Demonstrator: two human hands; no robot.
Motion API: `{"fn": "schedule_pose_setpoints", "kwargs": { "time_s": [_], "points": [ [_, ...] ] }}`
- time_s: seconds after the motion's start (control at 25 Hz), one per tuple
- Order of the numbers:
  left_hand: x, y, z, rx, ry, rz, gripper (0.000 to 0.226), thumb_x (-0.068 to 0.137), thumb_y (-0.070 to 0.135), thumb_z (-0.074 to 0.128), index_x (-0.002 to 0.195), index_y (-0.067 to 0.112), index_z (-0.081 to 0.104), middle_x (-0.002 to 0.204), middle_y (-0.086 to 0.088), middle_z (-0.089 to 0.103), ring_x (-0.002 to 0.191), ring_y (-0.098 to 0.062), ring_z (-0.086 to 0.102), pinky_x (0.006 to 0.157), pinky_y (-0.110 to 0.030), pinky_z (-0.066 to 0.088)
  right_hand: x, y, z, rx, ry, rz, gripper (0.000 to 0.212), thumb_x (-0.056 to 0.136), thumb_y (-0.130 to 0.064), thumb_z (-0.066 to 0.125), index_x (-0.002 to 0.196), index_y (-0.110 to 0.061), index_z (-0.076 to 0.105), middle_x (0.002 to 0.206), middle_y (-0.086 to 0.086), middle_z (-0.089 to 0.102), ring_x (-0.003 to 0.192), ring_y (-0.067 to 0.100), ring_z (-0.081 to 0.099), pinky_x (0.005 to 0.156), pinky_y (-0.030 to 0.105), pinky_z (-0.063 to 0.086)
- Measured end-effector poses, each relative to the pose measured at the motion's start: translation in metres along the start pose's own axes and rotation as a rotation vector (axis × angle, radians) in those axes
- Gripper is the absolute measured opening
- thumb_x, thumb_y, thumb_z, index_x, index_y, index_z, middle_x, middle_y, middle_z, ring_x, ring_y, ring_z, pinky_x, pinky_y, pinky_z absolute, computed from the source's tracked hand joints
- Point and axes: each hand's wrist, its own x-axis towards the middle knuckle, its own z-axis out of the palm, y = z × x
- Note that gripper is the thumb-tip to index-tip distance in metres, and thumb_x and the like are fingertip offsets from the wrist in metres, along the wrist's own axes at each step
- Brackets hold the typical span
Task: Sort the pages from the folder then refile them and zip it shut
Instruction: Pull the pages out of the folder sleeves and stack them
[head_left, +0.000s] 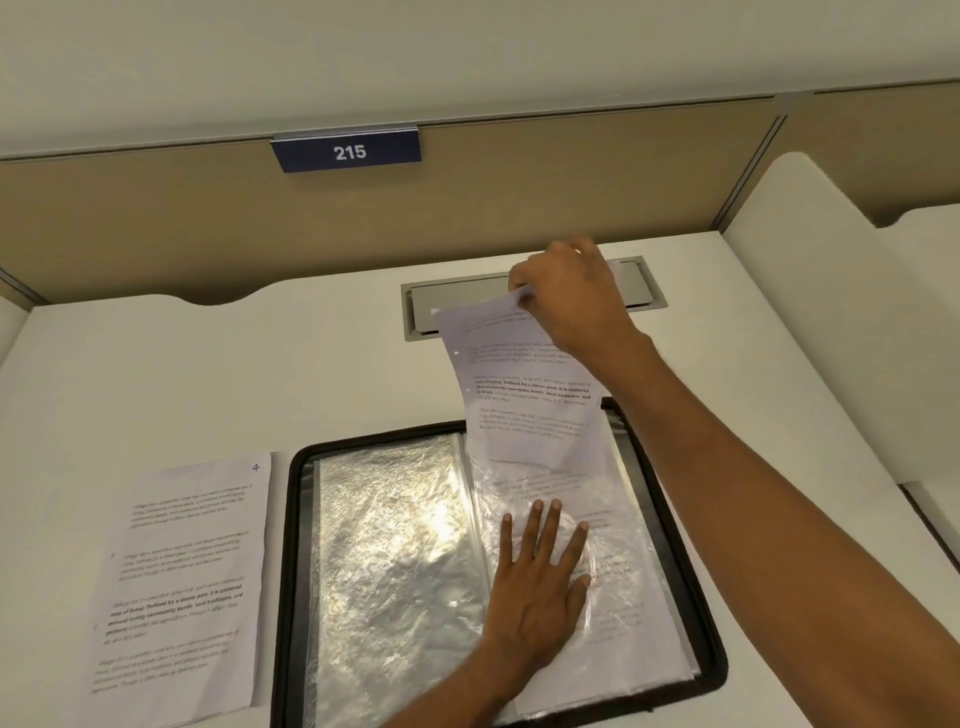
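A black-edged zip folder (291, 519) lies open on the white desk, showing crinkled clear plastic sleeves (395, 561). My left hand (540, 582) presses flat, fingers spread, on the right-hand sleeve, which has a printed page inside. My right hand (566, 296) pinches the top edge of a printed page (524, 395) above the folder's far right corner; the page's lower end sits in the mouth of that sleeve. A loose printed page (182, 582) marked 4 lies flat on the desk left of the folder.
A grey cable hatch (457, 301) is set into the desk behind the folder, partly hidden by my right hand. A beige partition (208, 218) with a blue 215 plate (348, 151) walls off the back. A white divider (810, 312) rises on the right.
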Motion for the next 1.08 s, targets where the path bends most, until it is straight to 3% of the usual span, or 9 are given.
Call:
{"fn": "schedule_pose_setpoints", "kwargs": {
  "time_s": [0.16, 0.44, 0.52, 0.68, 0.76, 0.84, 0.96, 1.04, 1.08],
  "points": [
    [0.001, 0.0, -0.002, 0.014, -0.007, 0.002, 0.057, 0.11, 0.053, 0.031, 0.164, 0.032, 0.029, 0.174, -0.007, 0.013, 0.161, -0.03, 0.007, 0.123, -0.062, 0.014, -0.018, -0.015, -0.045, 0.026, 0.058, -0.021, 0.016, 0.087, -0.011, 0.068, 0.08, -0.026, 0.071, 0.076, -0.009, 0.069, 0.079, 0.017, 0.058, 0.088, 0.029, 0.031],
    [0.0, -0.007, -0.021, -0.053, 0.04, -0.049, 0.055, 0.112, 0.053, 0.018, 0.164, 0.035, 0.024, 0.174, 0.001, 0.011, 0.161, -0.019, 0.002, 0.127, -0.055, 0.005, -0.069, -0.052, -0.079, 0.102, 0.11, -0.028, 0.015, 0.086, -0.012, 0.072, 0.081, -0.026, 0.073, 0.077, -0.009, 0.07, 0.081, 0.015, 0.059, 0.096, 0.03, 0.037],
    [-0.003, -0.018, -0.036, -0.23, 0.146, -0.205, 0.055, 0.111, 0.052, 0.017, 0.16, 0.033, 0.034, 0.172, 0.005, 0.021, 0.16, -0.016, 0.013, 0.129, -0.05, 0.008, -0.084, -0.064, -0.079, 0.128, 0.098, -0.019, 0.015, 0.086, -0.011, 0.074, 0.082, -0.025, 0.073, 0.076, -0.008, 0.07, 0.08, 0.015, 0.059, 0.095, 0.029, 0.034],
    [-0.016, -0.058, -0.083, -0.829, 0.462, -0.695, 0.053, 0.105, 0.052, 0.049, 0.151, 0.027, 0.044, 0.157, 0.002, 0.047, 0.145, -0.021, 0.043, 0.121, -0.044, 0.03, -0.105, -0.091, -0.082, 0.176, 0.048, -0.024, 0.013, 0.088, -0.012, 0.075, 0.085, -0.024, 0.073, 0.076, -0.006, 0.07, 0.079, 0.016, 0.059, 0.096, 0.031, 0.038],
    [-0.028, -0.082, -0.115, -0.95, 0.561, -0.739, 0.064, 0.101, 0.047, 0.064, 0.157, 0.032, 0.038, 0.161, 0.008, 0.042, 0.147, -0.013, 0.039, 0.12, -0.041, 0.033, -0.111, -0.106, -0.083, 0.196, 0.021, -0.045, 0.011, 0.089, -0.012, 0.075, 0.087, -0.023, 0.075, 0.079, -0.004, 0.071, 0.08, 0.016, 0.061, 0.095, 0.033, 0.04],
    [-0.041, -0.105, -0.146, -0.99, 0.588, -0.648, 0.066, 0.098, 0.04, 0.071, 0.156, 0.036, 0.04, 0.158, 0.016, 0.045, 0.145, -0.003, 0.04, 0.115, -0.029, 0.036, -0.113, -0.12, -0.082, 0.234, -0.043, -0.055, 0.011, 0.089, -0.012, 0.074, 0.088, -0.023, 0.075, 0.082, -0.004, 0.072, 0.084, 0.017, 0.061, 0.093, 0.032, 0.041],
    [-0.066, -0.138, -0.173, -0.981, 0.566, -0.534, 0.042, 0.097, 0.033, 0.073, 0.137, 0.027, 0.063, 0.127, 0.01, 0.069, 0.124, -0.012, 0.062, 0.102, -0.027, 0.052, -0.112, -0.147, -0.079, 0.276, -0.121, -0.073, 0.014, 0.09, -0.014, 0.074, 0.087, -0.028, 0.075, 0.081, -0.008, 0.069, 0.086, 0.016, 0.06, 0.085, 0.035, 0.05],
    [-0.083, -0.155, -0.182, -0.972, 0.569, -0.544, 0.023, 0.094, 0.035, 0.073, 0.112, 0.021, 0.075, 0.093, 0.001, 0.072, 0.1, -0.029, 0.068, 0.09, -0.031, 0.059, -0.11, -0.162, -0.081, 0.33, -0.153, -0.092, 0.014, 0.09, -0.016, 0.073, 0.089, -0.029, 0.076, 0.082, -0.008, 0.07, 0.087, 0.015, 0.06, 0.08, 0.033, 0.051],
    [-0.092, -0.162, -0.185, -1.009, 0.585, -0.55, 0.015, 0.093, 0.034, 0.073, 0.104, 0.026, 0.077, 0.085, 0.005, 0.073, 0.093, -0.028, 0.069, 0.084, -0.024, 0.059, -0.109, -0.167, -0.083, 0.359, -0.165, -0.098, 0.011, 0.092, -0.017, 0.073, 0.092, -0.028, 0.077, 0.086, -0.008, 0.071, 0.089, 0.015, 0.061, 0.08, 0.03, 0.049]
  ]
}}
